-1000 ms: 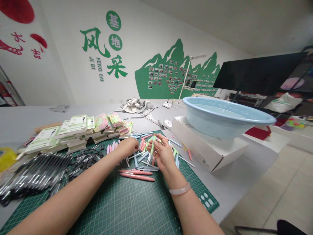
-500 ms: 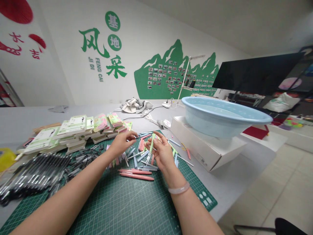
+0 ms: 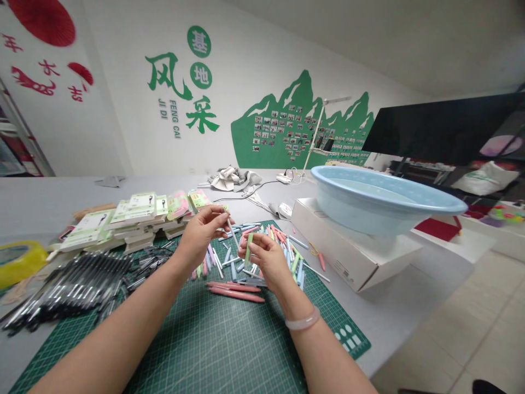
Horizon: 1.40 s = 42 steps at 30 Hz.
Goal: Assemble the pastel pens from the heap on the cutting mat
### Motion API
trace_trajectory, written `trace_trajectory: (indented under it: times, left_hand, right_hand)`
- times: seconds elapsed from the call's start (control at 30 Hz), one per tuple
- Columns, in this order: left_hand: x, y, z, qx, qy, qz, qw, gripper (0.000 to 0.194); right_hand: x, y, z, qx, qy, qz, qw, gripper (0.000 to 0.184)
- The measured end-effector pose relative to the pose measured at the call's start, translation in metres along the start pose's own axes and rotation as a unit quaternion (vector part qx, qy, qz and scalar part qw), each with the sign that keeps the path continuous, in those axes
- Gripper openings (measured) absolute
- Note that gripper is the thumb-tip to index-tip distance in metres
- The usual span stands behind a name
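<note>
My left hand (image 3: 203, 231) is raised above a heap of pastel pen parts (image 3: 262, 246) on the green cutting mat (image 3: 213, 339). Its fingers pinch a thin white refill (image 3: 233, 236) that slants down toward my right hand. My right hand (image 3: 262, 257) is closed round a light green pen barrel (image 3: 248, 257), held upright just right of the refill. A pale bracelet (image 3: 302, 322) circles my right wrist. Two assembled pink pens (image 3: 235, 291) lie on the mat below my hands.
Black pens (image 3: 69, 287) are heaped at the left, with stacked pen packets (image 3: 135, 219) behind them. A light blue basin (image 3: 381, 200) sits on a white box (image 3: 348, 246) at the right. Yellow tape (image 3: 18, 262) lies far left. Cloth and cables (image 3: 235, 178) are at the back.
My left hand rose from the heap with a thin refill pinched in its fingers. My right hand lowered slightly and turned the green barrel toward it.
</note>
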State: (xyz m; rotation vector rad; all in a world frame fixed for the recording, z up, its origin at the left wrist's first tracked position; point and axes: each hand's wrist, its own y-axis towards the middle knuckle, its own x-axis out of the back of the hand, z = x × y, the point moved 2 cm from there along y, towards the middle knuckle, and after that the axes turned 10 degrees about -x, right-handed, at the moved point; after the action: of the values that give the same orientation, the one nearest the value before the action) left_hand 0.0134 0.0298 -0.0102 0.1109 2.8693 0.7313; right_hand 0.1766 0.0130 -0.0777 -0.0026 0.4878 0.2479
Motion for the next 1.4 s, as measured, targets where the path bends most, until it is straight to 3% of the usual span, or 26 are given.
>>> trace_trajectory:
  times: [0.27, 0.43, 0.53, 0.7, 0.87, 1.07, 1.27, 1.4]
  left_hand:
    - [-0.023, 0.01, -0.022, -0.089, 0.051, 0.013, 0.995, 0.023]
    - [-0.026, 0.011, -0.031, -0.11, 0.066, 0.013, 0.992, 0.022]
    - [-0.024, 0.011, -0.03, -0.115, 0.08, 0.017, 0.99, 0.022]
    - [-0.027, 0.005, -0.017, -0.121, 0.144, 0.082, 0.979, 0.019]
    - [-0.028, 0.004, -0.012, -0.101, 0.161, 0.108, 0.976, 0.017]
    - [-0.024, 0.01, -0.015, -0.068, 0.111, 0.104, 0.986, 0.018]
    - [-0.023, 0.002, -0.013, -0.131, 0.168, 0.054, 0.975, 0.015]
    - [-0.023, 0.002, -0.011, -0.116, 0.134, 0.044, 0.983, 0.017]
  right_hand:
    - [-0.006, -0.001, 0.001, 0.024, -0.019, 0.015, 0.999, 0.022]
    - [-0.006, -0.002, 0.002, 0.027, -0.035, 0.012, 0.999, 0.019]
    - [-0.008, -0.003, 0.004, 0.027, -0.041, 0.012, 0.999, 0.018]
    - [-0.009, -0.003, 0.004, 0.022, -0.052, 0.008, 0.998, 0.02]
    - [-0.005, -0.001, -0.002, -0.005, -0.035, 0.019, 0.999, 0.024]
    - [-0.005, -0.001, -0.004, -0.013, -0.024, 0.019, 0.999, 0.025]
    - [-0.008, -0.002, -0.001, -0.001, -0.028, 0.036, 0.999, 0.025]
    - [-0.007, -0.002, -0.001, -0.009, -0.035, 0.035, 0.999, 0.024]
